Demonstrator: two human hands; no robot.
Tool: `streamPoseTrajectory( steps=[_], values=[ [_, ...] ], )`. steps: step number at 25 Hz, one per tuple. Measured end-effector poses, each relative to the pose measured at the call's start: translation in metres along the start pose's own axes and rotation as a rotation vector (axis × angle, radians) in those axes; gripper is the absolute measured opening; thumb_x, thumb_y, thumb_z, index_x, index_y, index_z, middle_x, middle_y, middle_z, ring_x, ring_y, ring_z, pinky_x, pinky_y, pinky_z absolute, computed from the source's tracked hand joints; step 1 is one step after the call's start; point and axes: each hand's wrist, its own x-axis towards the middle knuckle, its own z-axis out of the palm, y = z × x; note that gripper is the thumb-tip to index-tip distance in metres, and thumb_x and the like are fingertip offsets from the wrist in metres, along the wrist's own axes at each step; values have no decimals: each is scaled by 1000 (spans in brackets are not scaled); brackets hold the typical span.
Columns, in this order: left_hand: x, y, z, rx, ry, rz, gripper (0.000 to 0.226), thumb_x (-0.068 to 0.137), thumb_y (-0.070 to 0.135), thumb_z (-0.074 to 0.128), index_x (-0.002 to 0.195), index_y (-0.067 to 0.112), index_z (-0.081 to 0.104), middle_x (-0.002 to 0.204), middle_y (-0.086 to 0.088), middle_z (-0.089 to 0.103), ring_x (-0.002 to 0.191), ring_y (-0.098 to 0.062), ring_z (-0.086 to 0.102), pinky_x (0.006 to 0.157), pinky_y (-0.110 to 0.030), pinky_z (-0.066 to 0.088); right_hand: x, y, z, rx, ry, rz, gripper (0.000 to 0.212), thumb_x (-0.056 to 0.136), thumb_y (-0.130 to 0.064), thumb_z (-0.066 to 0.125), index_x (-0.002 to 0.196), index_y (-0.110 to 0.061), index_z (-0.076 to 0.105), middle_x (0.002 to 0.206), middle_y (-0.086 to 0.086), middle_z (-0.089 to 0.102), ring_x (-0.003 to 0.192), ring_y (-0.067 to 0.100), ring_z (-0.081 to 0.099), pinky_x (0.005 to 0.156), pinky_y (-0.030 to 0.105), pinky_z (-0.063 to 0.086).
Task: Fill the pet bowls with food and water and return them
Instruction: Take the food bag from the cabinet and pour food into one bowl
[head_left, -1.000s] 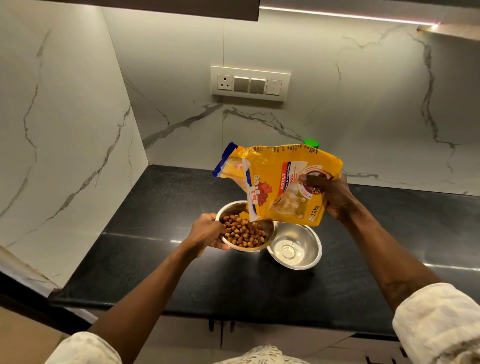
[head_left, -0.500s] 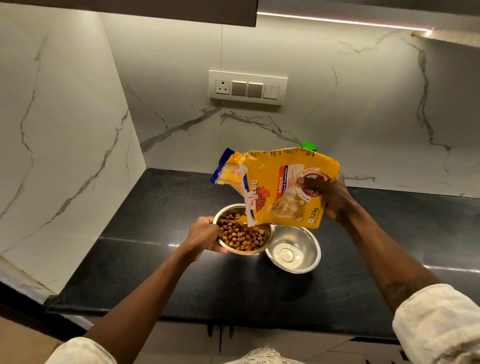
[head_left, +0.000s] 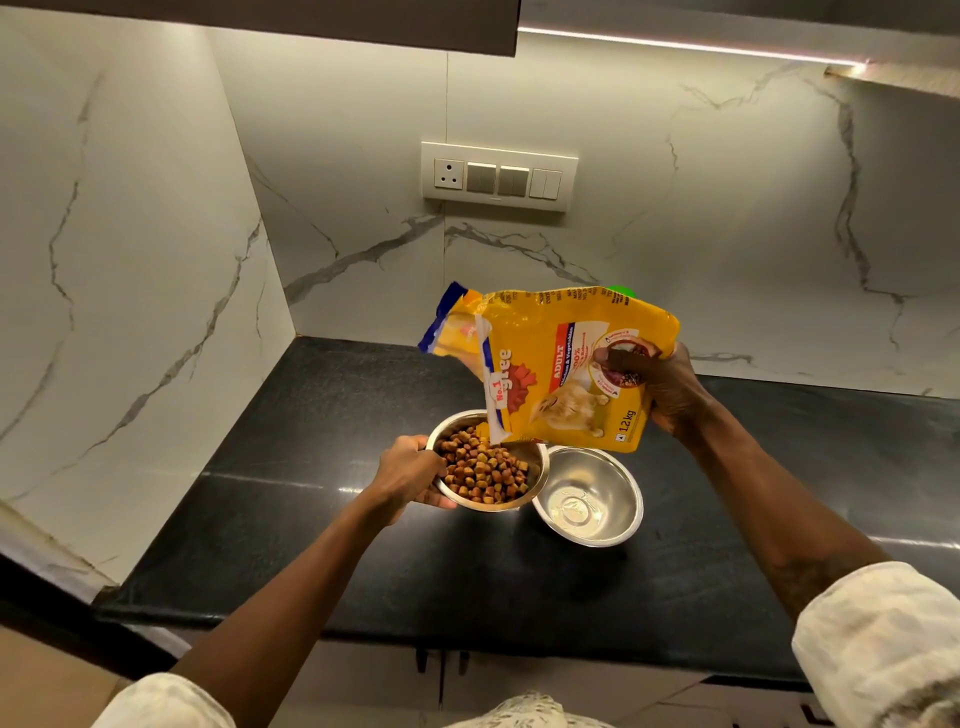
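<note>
Food bag (head_left: 550, 364) lying sideways, mouth left over bowl (head_left: 488, 508) (right hand (head_left: 670, 384) grips).

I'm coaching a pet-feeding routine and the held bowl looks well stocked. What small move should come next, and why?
Probably tip the food bag upright with the right hand to stop pouring: the bowl in the left hand already holds plenty of kibble, while the second bowl beside it looks empty.

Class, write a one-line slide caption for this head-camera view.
Right hand tilts yellow food bag over kibble bowl held by left hand; second bowl alongside.
</note>
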Motion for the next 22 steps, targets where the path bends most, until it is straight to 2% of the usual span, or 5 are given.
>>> streamPoseTrajectory(
  steps=[4, 7, 13, 18, 22],
  values=[
    [-1, 0, -1, -3, -2, 4, 35, 97, -4, 57, 128, 10, 58, 110, -17, 72, 83, -31, 80, 64, -37, 66, 2, 0, -1, -27, -8, 7, 58, 76, -7, 84, 132, -13, 67, 121, 14, 77, 109, 36, 75, 89, 52, 62],
    [0, -1, -1, 4, 0, 4, 36, 97, -4, 57, 130, 11, 57, 110, -17, 72, 84, -30, 80, 63, -36, 65, 0, -5, 0, -43, -8, 3, 62, 66, -16, 89, 126, -17, 70, 116, 11, 79, 105, 33, 77, 84, 46, 65],
    [2, -7, -3, -7, 19, 11, 38, 96, -4, 58, 131, 10, 57, 111, -17, 71, 84, -30, 80, 62, -36, 65, -3, -2, -3, 11, 6, -8, 64, 67, -10, 88, 127, -13, 69, 113, 11, 80, 101, 32, 78, 78, 42, 66],
    [3, -15, -3, -2, 44, -12, 38, 96, -4, 57, 130, 12, 59, 110, -17, 72, 83, -30, 80, 60, -36, 65, -2, 15, -7, 37, 6, 2, 66, 76, -2, 81, 139, -6, 62, 126, 21, 73, 111, 40, 73, 90, 54, 62],
    [3, -26, -4, -5, 56, -29, 38, 95, -5, 57, 130, 9, 60, 110, -18, 72, 80, -31, 80, 58, -37, 65, -6, 28, -9, 90, 17, 35, 59, 78, 0, 80, 135, -10, 66, 122, 17, 76, 107, 36, 76, 84, 49, 65]
  ],
)
